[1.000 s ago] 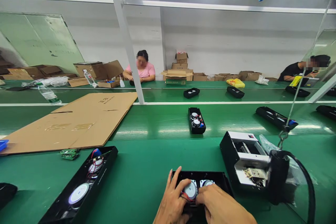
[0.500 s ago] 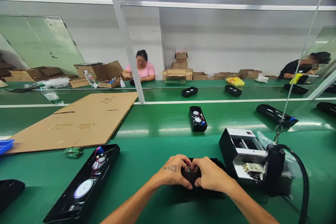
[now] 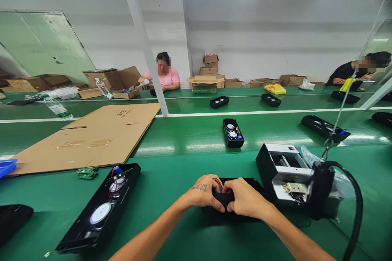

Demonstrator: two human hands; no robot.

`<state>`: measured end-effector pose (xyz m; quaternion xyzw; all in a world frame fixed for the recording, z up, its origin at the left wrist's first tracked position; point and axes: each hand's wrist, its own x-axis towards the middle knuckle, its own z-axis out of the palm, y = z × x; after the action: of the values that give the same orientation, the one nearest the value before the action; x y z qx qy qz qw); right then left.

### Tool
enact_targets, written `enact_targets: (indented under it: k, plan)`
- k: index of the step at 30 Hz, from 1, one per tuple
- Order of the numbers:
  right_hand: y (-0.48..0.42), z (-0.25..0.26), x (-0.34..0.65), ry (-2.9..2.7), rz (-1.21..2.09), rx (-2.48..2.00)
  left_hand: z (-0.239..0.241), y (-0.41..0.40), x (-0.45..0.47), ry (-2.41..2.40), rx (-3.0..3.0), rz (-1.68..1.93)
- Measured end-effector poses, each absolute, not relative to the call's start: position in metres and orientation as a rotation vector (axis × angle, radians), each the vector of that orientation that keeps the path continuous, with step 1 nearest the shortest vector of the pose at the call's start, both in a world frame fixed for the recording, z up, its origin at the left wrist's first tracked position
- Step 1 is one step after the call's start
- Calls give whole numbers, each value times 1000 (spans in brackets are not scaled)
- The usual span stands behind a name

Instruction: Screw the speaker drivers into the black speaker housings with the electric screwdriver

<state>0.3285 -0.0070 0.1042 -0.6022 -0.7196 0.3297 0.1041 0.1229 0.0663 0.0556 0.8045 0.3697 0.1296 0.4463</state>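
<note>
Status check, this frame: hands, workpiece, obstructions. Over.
Left hand and right hand both closed on small black plastic speaker case. Case flat on green bench. Open black-and-white metal unit close at right.

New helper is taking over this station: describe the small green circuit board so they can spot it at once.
On the green table, find the flat brown cardboard sheet at left. Just off its near edge, by the far end of the long black open speaker housing, lies the small green circuit board: the only bare board among black housings.
</note>
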Motion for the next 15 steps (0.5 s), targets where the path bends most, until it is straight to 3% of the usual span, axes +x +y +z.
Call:
enact_targets:
  k: [15]
  plan:
    - [-11, 104, 318, -2203, 824, -1787, 64, 68, 125, 896, 1995, 280]
